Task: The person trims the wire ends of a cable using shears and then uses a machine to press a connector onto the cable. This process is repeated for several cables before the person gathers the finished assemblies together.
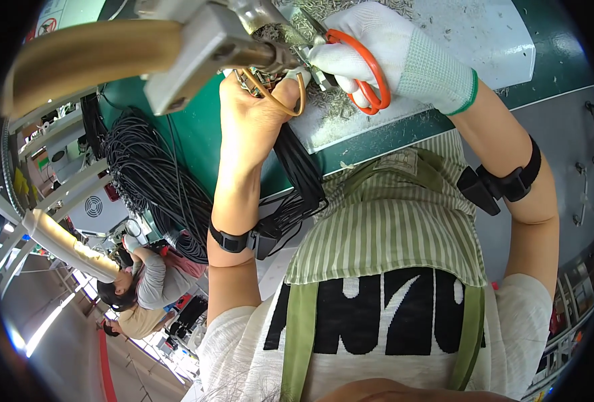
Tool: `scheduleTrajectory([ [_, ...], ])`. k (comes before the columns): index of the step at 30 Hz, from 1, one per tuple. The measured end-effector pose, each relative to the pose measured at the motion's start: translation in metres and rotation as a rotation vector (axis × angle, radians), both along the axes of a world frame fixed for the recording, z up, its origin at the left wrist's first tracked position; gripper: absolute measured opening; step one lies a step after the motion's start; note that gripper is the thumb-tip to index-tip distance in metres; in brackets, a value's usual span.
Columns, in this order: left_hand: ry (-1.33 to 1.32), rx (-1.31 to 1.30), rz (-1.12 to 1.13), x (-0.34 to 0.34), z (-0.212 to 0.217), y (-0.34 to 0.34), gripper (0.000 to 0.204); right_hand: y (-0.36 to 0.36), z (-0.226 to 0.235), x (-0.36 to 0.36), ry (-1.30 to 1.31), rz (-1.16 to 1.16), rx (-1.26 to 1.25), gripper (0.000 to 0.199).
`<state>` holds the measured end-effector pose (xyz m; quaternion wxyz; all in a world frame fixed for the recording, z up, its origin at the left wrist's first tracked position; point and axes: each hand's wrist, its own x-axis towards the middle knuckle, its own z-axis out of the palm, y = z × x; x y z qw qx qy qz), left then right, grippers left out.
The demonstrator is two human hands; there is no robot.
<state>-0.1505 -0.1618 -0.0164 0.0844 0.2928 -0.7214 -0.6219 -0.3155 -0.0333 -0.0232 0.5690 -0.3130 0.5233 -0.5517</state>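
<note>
Your right hand (377, 47) is closed around red-handled scissors (375, 65), loops in your gloved palm, over the littered white sheet (511, 57) on the green bench (193, 141). Long axis: lower right to upper left, metal end toward your left hand (253, 114). Loops glossy, rounded; metal greyish, tips unclear. Left grip: cannot tell, fingers partly hidden behind grey metal fixture (206, 57).

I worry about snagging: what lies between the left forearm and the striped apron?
In the head view, black cables and part of the green tabletop lie between the left forearm and the striped apron.
</note>
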Motion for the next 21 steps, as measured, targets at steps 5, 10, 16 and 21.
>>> scheduleTrajectory([
  [5, 0.071, -0.037, 0.036, -0.004, -0.003, 0.006, 0.020, -0.001, 0.003, -0.001, -0.024, -0.028, 0.055, 0.025],
  [10, 0.007, 0.035, 0.088, -0.001, -0.003, 0.005, 0.011, -0.001, 0.006, 0.001, -0.053, -0.025, 0.091, 0.026],
  [16, 0.039, 0.038, 0.033, -0.003, -0.005, 0.002, 0.010, -0.002, 0.002, 0.000, -0.063, 0.004, 0.043, 0.027],
  [21, 0.031, 0.300, 0.079, -0.002, -0.011, -0.001, 0.004, 0.001, -0.001, 0.001, 0.013, -0.040, -0.050, 0.029],
])
